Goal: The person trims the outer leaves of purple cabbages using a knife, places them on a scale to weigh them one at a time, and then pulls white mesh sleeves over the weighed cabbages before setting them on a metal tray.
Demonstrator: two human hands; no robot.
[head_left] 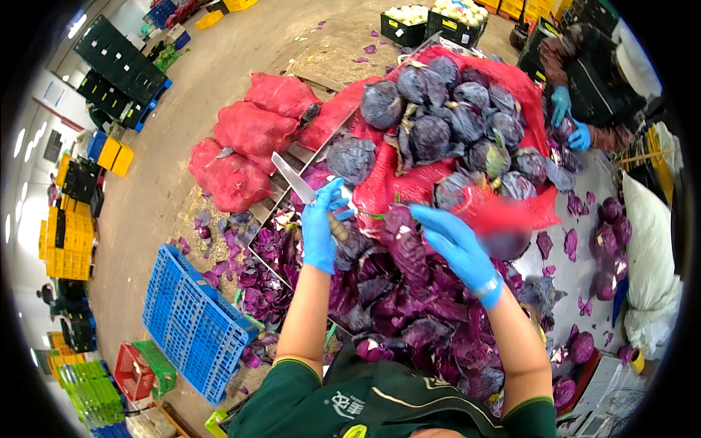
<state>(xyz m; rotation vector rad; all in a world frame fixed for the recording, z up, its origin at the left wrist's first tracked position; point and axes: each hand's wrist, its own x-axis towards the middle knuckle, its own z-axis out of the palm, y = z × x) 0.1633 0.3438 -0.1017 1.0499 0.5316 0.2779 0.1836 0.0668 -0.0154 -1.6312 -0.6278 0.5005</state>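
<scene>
Seen from above, a person in a dark green top reaches both bare forearms forward over a bench (272, 271) heaped with loose purple cabbage leaves (409, 306). Both hands wear blue gloves. The left hand (321, 228) is closed around the handle of a long knife (293, 177), whose pale blade points far and left, above the bench's left edge. The right hand (454, 244) is spread, fingers extended, just beside a blurred red cabbage (504, 225) on its right; whether it touches is unclear. Just beyond the hands, whole dark purple cabbages (445, 124) lie piled on red netting that covers the far part of the bench. To the left of them, filled red mesh sacks (244, 139) rest on the floor. Near left on the floor lies a blue plastic crate (191, 321), with trimmed leaves scattered around it. At far right, another person's blue-gloved hands (569, 120) work beside the pile. Trimmed cabbages (610, 244) sit at right, near white sacks (650, 263). Far back stand black crates of pale produce (431, 20).
</scene>
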